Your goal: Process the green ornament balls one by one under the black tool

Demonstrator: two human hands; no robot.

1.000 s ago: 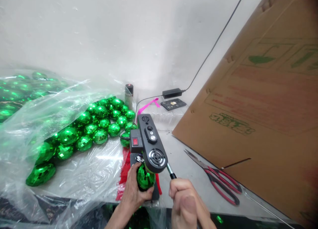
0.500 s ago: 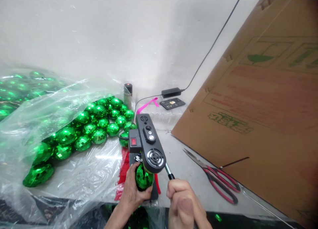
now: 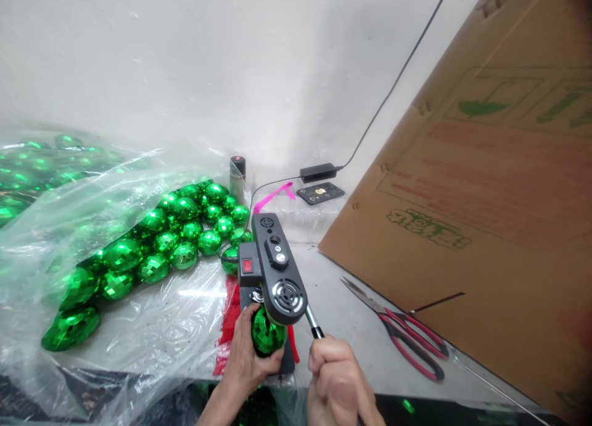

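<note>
My left hand cups a shiny green faceted ball, its fingers and thumb wrapped round the left and near sides. The ball sits under the front end of a black press-like machine, which has round vents and a red switch. Whether the machine's underside touches the ball is hidden. To the right, my right hand is closed in a fist round the black-gripped end of a metal lever that comes out from beneath the machine. Red tape or cloth lies under the machine's base.
Many green balls spill from a clear plastic bag on the left. Scissors with red and black handles lie at right, beside a large cardboard box. Behind are a phone, a power adapter, pink ribbon and a dark cylinder.
</note>
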